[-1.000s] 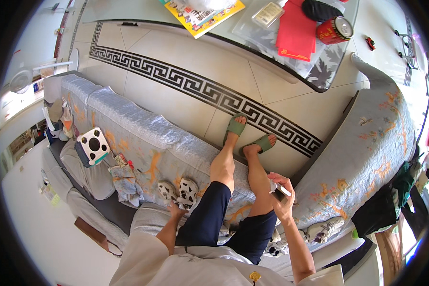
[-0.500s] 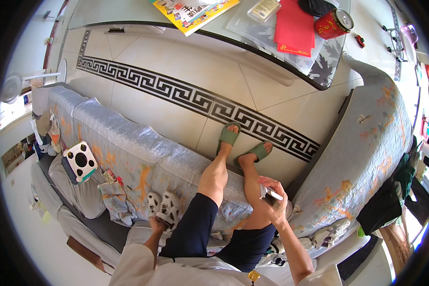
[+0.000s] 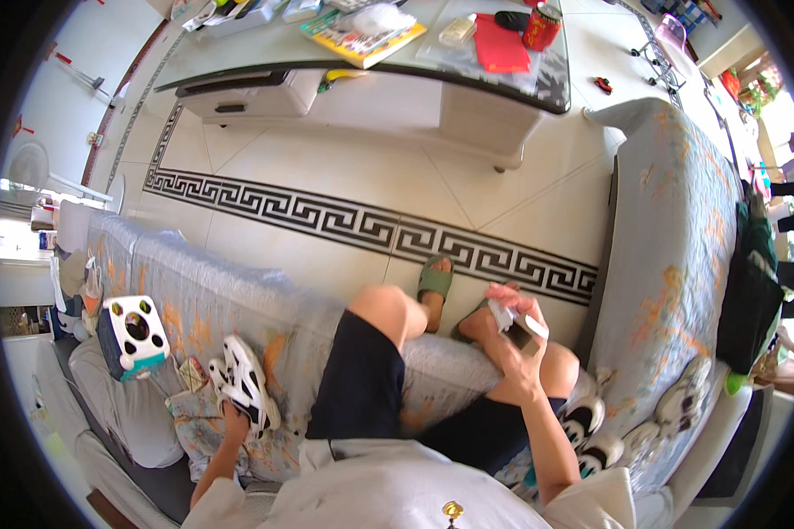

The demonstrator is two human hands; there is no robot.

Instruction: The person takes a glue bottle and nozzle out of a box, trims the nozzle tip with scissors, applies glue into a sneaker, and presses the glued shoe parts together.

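On the sofa at the left, my left hand (image 3: pixel 233 420) is closed at the heel end of a pair of white sneakers (image 3: pixel 250 381) with black markings; the fingers are partly hidden behind them. My right hand (image 3: pixel 529 354) is raised over my right leg, its fingers wrapped around a small flat object (image 3: pixel 505 316) with white edges and a darker face. What kind of thing it is cannot be made out. More black-and-white shoes (image 3: pixel 582 421) lie beside my right thigh, and pale sneakers (image 3: pixel 682 394) rest farther right.
A patterned cover drapes the sofa (image 3: pixel 670 256) on both sides. A white box with black round spots (image 3: pixel 136 338) sits at the left. Ahead, a glass-topped table (image 3: pixel 265 55) bears a yellow book (image 3: pixel 362 44), red envelopes (image 3: pixel 503 46) and a red can (image 3: pixel 543 26). Green slippers (image 3: pixel 435 278) are on my feet.
The view has tilted, showing more of the table and floor ahead. My left hand and the sneakers have shifted left, away from my thigh. My right hand keeps its hold.
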